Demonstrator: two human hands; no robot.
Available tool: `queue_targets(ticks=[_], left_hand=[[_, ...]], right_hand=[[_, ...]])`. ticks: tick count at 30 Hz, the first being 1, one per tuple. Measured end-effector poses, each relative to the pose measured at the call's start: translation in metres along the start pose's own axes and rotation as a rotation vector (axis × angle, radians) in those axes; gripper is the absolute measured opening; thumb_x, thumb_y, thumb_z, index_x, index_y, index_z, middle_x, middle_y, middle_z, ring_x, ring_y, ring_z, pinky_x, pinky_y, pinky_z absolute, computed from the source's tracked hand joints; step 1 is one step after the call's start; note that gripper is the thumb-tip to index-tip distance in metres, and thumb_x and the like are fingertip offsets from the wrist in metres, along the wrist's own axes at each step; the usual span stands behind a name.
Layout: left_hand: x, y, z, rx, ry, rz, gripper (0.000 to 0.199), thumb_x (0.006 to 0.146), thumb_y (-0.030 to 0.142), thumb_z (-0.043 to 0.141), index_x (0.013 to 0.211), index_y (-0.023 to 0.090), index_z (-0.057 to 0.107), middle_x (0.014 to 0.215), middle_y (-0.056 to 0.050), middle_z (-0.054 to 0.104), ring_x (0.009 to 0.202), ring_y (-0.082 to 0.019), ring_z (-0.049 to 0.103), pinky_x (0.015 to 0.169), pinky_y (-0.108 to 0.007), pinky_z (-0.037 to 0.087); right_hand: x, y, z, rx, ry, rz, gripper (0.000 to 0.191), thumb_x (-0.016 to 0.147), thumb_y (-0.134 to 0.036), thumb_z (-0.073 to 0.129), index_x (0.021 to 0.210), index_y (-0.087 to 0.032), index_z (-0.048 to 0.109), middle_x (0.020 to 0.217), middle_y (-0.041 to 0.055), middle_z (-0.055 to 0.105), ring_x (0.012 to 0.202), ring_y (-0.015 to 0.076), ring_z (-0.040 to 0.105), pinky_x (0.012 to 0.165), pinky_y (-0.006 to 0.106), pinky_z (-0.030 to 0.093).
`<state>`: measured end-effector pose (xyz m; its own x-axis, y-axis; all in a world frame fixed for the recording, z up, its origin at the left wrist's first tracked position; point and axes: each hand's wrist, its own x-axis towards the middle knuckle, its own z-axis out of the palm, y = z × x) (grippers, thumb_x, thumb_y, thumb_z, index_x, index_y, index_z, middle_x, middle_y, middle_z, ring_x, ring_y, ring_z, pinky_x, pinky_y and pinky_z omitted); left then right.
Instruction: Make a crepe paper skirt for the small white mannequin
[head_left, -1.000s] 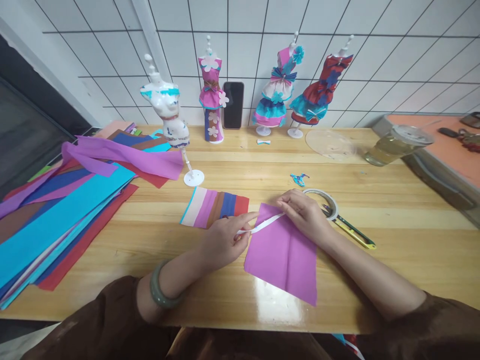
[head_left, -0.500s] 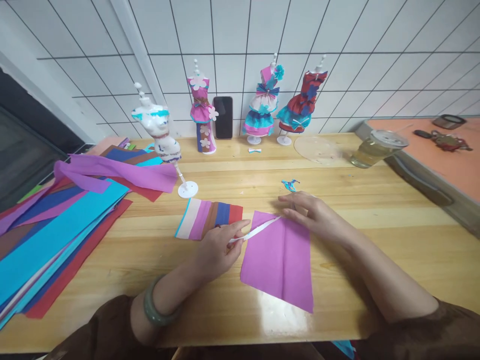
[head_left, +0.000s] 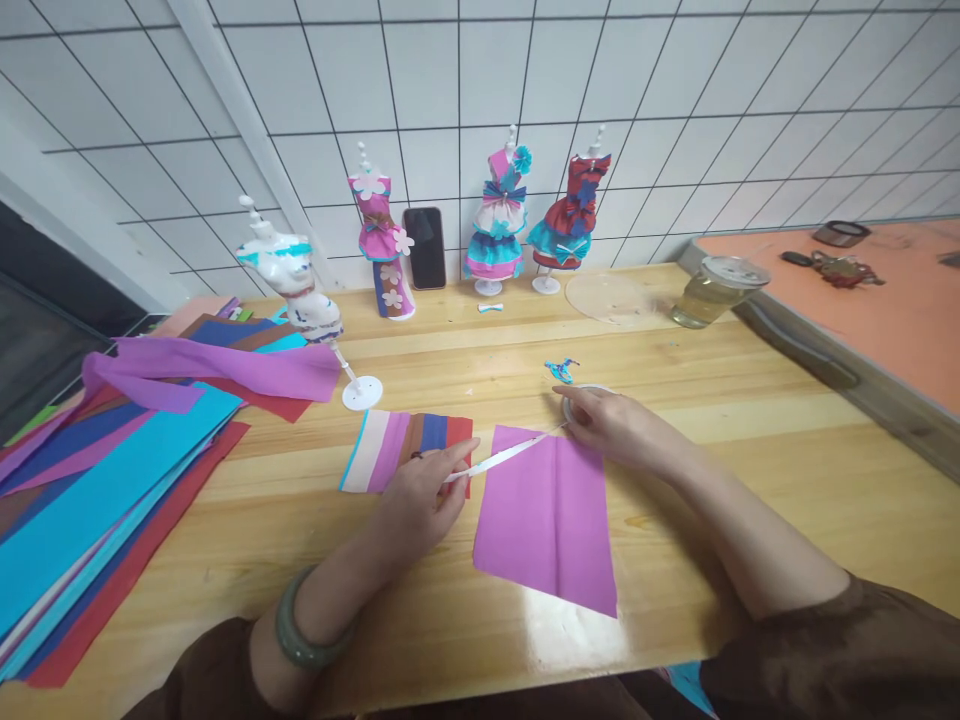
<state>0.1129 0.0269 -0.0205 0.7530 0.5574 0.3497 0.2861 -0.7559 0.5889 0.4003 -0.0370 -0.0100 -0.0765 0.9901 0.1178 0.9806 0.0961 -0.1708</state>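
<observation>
Between thumb and fingers, my left hand (head_left: pixel 424 500) pinches the end of a narrow white tape strip (head_left: pixel 502 455). The strip runs slantwise above the top of a purple crepe paper piece (head_left: pixel 544 520) to my right hand (head_left: pixel 619 425). That hand is closed around a roll of white tape (head_left: pixel 590 388), mostly hidden behind its fingers. Partly under my left hand lies a striped paper piece (head_left: pixel 382 450) in white, purple, brown, blue and red. A small blue-and-purple scrap (head_left: pixel 560 371) sits just beyond my right fingers.
Long paper strips (head_left: pixel 120 480) are piled at the left. A bare white dress form (head_left: pixel 281 265) stands beside them. Dressed forms (head_left: pixel 497 230) and a phone (head_left: pixel 424 250) line the tiled wall. A lidded cup (head_left: pixel 712 295) stands at the back right.
The view has shifted slightly. My right hand has closed its fingers and turned, and the tape roll's rim now shows behind it. My left hand still holds the strip.
</observation>
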Motion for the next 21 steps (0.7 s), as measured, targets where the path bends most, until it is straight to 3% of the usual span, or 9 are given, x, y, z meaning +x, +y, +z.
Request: queue_targets(ticks=[5,9,12,13,14,16,18,20,21], left_hand=[[0.0,-0.005,0.001,-0.011,-0.008,-0.03,0.041,0.081,0.013,0.043,0.121,0.019,0.045,0.083,-0.002,0.063,0.073,-0.012,0.056,0.064,-0.023,0.045],[0.0,-0.007,-0.001,-0.03,-0.019,-0.088,0.041,0.082,0.016,0.044,0.123,0.021,0.044,0.084,-0.001,0.063,0.074,-0.012,0.057,0.066,-0.023,0.046],[0.001,-0.009,-0.002,-0.031,-0.005,-0.118,0.04,0.084,0.019,0.043,0.123,0.019,0.044,0.085,-0.002,0.062,0.075,-0.012,0.057,0.068,-0.024,0.047],[0.002,-0.01,-0.003,-0.024,0.002,-0.119,0.039,0.084,0.019,0.043,0.123,0.018,0.044,0.085,-0.002,0.063,0.076,-0.013,0.058,0.07,-0.025,0.047],[0.003,-0.011,-0.003,-0.011,0.008,-0.119,0.039,0.084,0.02,0.043,0.123,0.018,0.044,0.086,-0.003,0.063,0.078,-0.013,0.058,0.073,-0.026,0.047],[0.006,-0.014,-0.005,0.031,0.027,-0.109,0.038,0.085,0.021,0.043,0.122,0.016,0.045,0.093,-0.005,0.064,0.086,-0.015,0.059,0.078,-0.03,0.047],[0.008,-0.014,-0.011,0.104,0.046,-0.073,0.036,0.085,0.022,0.043,0.12,0.015,0.047,0.103,-0.008,0.063,0.096,-0.018,0.058,0.085,-0.033,0.045],[0.005,-0.009,-0.021,0.197,0.09,-0.004,0.033,0.084,0.022,0.044,0.116,0.016,0.05,0.11,-0.01,0.06,0.104,-0.02,0.054,0.09,-0.037,0.042],[-0.001,-0.004,-0.029,0.239,0.13,0.045,0.031,0.084,0.021,0.045,0.114,0.016,0.052,0.111,-0.01,0.06,0.105,-0.02,0.053,0.091,-0.038,0.042]], right_hand=[[0.005,0.002,0.002,0.004,0.015,0.045,0.042,0.082,-0.023,0.044,0.123,-0.013,0.045,0.081,0.0084,0.062,0.074,0.0199,0.059,0.065,0.028,0.045],[-0.006,-0.004,-0.025,0.112,0.16,0.095,0.037,0.082,-0.03,0.049,0.116,-0.016,0.051,0.092,0.0106,0.061,0.081,0.0211,0.058,0.069,0.031,0.045],[-0.039,-0.033,-0.051,0.335,0.312,0.141,0.016,0.084,-0.031,0.049,0.086,-0.018,0.059,0.082,0.0072,0.061,0.077,0.0178,0.057,0.069,0.029,0.044],[-0.057,-0.048,-0.055,0.457,0.292,0.138,0.019,0.083,-0.032,0.05,0.073,-0.018,0.057,0.073,0.0049,0.06,0.07,0.0151,0.056,0.065,0.026,0.043],[-0.077,-0.065,-0.055,0.583,0.184,0.12,0.024,0.082,-0.035,0.053,0.065,-0.018,0.055,0.063,0.002,0.057,0.06,0.0121,0.053,0.057,0.023,0.041],[-0.12,-0.101,-0.038,0.871,-0.143,0.016,0.037,0.079,-0.042,0.056,0.053,-0.017,0.052,0.049,-0.0017,0.049,0.049,0.0085,0.046,0.049,0.02,0.035],[-0.16,-0.132,-0.001,1.084,-0.461,0.095,0.051,0.083,-0.052,0.044,0.049,-0.015,0.05,0.042,-0.0036,0.04,0.04,0.0056,0.038,0.042,0.018,0.029],[-0.189,-0.152,0.048,1.159,-0.563,0.341,0.054,0.081,-0.059,0.039,0.056,-0.015,0.054,0.044,-0.003,0.041,0.04,0.0069,0.038,0.041,0.019,0.03],[-0.198,-0.157,0.073,1.129,-0.492,0.459,0.055,0.082,-0.061,0.034,0.06,-0.016,0.056,0.047,-0.0012,0.045,0.043,0.0101,0.043,0.044,0.022,0.034]])
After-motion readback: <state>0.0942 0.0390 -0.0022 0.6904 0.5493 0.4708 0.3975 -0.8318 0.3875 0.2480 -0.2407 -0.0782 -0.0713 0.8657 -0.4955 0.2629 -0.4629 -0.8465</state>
